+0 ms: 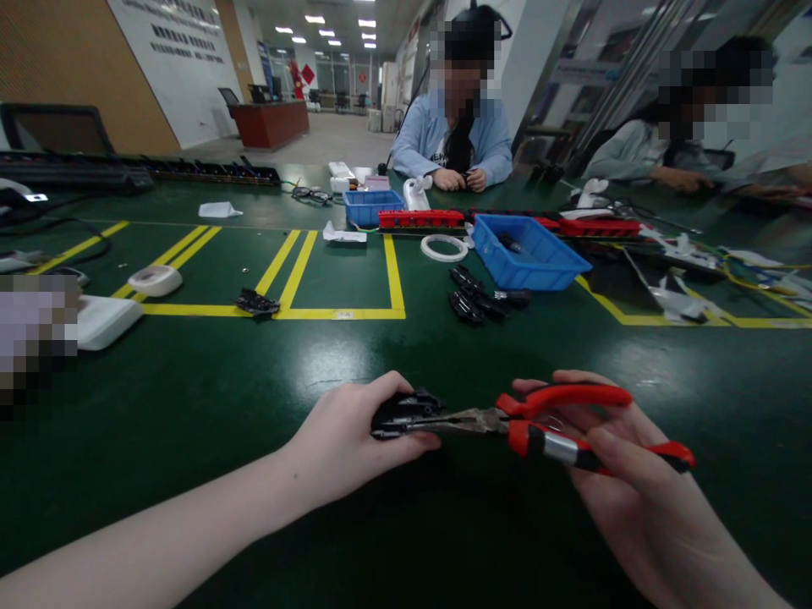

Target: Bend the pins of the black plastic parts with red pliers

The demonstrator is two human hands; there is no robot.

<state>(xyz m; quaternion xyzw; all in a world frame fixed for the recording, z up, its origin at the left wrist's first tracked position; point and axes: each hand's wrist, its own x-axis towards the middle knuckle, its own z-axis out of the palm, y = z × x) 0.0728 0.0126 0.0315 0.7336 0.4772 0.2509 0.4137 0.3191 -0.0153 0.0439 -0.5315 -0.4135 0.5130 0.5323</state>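
My left hand point(355, 431) pinches a small black plastic part point(406, 414) between thumb and fingers, just above the green table. In my right hand point(625, 474) is a pair of needle-nose pliers point(551, 423) with red and black handles, fingers wrapped about the grips. The jaws point left and their tips meet the right end of the black part; whether they grip it I cannot tell. Beyond my hands lies a small pile of similar black parts point(473, 296), and another black part point(255, 302) rests farther left on a yellow line.
A blue bin point(533, 262) holding dark items stands behind the pile, near a tape roll point(444, 247). A smaller blue bin point(374, 207) and red strips point(422, 220) sit farther back. Another tape roll point(156, 280) and a white box point(107, 321) are left. Two people point(453, 139) sit across the table.
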